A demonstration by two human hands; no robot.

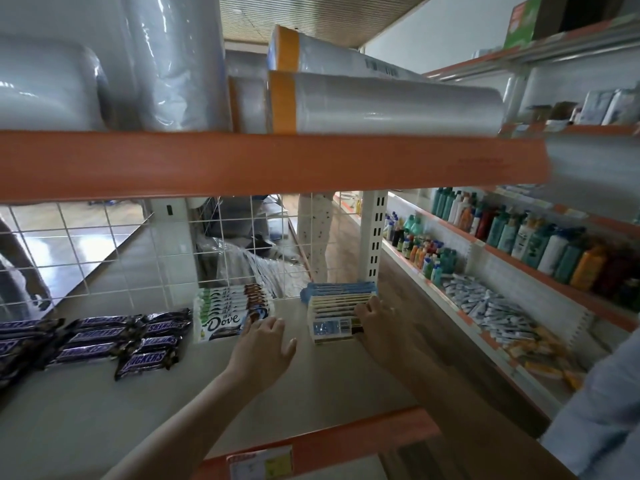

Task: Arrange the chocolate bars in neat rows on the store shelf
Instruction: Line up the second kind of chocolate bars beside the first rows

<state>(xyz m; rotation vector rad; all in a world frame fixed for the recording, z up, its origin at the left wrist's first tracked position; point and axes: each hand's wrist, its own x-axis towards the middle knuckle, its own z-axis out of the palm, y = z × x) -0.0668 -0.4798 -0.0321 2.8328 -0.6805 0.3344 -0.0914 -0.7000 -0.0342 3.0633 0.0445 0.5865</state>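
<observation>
Two hands work beside the Dove stack (231,313): left hand (265,344) spread, empty, at its right edge; right hand (375,318) pressing the cream stack's (337,315) right side, bars' long axes running left-right.

Two hands reach over the shelf (311,403): the left hand (265,341) and the right hand (375,320). Snickers bars (114,336) at the left edge number roughly ten (some run out of view, so the count is loose). The row of Dove bars (232,308) at the back edge holds about eight. The row of boxed bars (337,306) near the back right corner holds about ten, three or four blue.
</observation>
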